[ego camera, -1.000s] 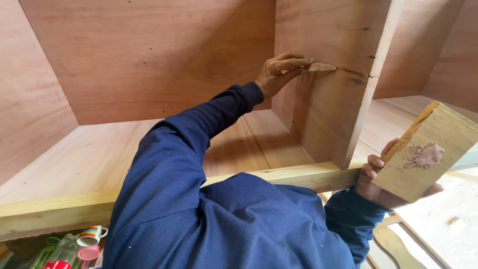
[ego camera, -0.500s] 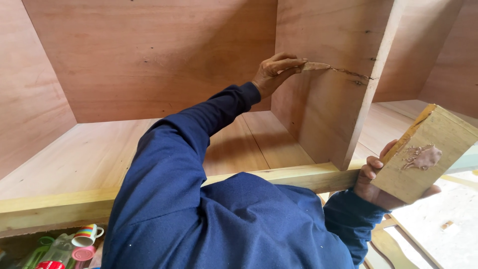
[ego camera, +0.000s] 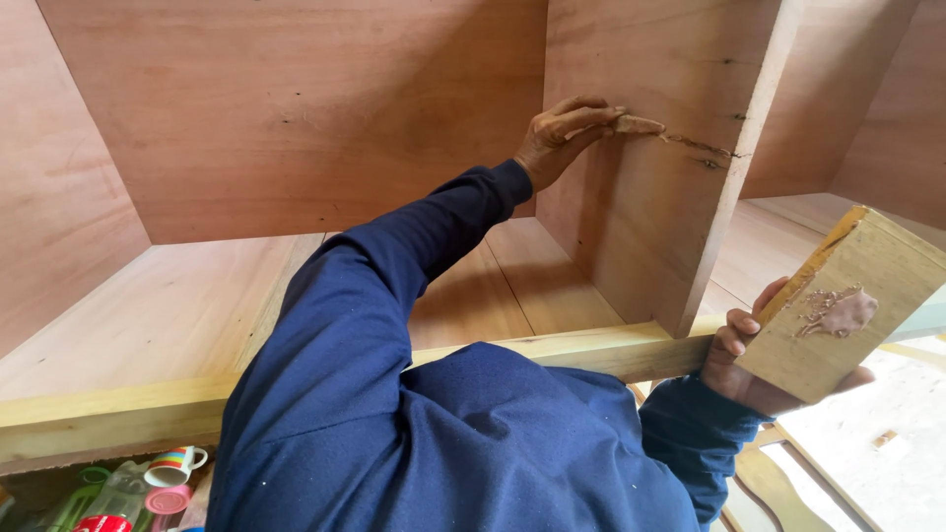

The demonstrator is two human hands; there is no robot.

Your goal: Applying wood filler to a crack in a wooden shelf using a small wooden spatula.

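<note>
Head view: the left hand (ego camera: pixel 564 138), reaching out of a dark blue sleeve (ego camera: pixel 394 286), presses a small flat putty blade (ego camera: pixel 639 124) against the upright reddish plywood divider panel (ego camera: pixel 650 207) of the cabinet; its grip is pinched on the blade, fingers stretched along it, the tip lying at the near end of a dark jagged crack (ego camera: pixel 702 148) that runs across the panel towards its front edge; a smear of pale filler sits under the blade. The right hand (ego camera: pixel 754 360) holds a pale yellowish wooden block (ego camera: pixel 847 305) low at the right, tilted, fingers curled round its lower edge, thumb behind; on its upper face lies a dab of pinkish-brown wood filler (ego camera: pixel 838 313). The block is well apart from the crack, just beside the pale timber front rail (ego camera: pixel 591 350) of the cabinet. At the lower left, beneath the rail, stand a striped mug (ego camera: pixel 177 463) and green plastic bottles (ego camera: pixel 99 498). Against half a second ago, the left hand and blade have stayed at the same spot on the crack; the block sits in almost the same place, the right hand's hold unchanged.
</note>
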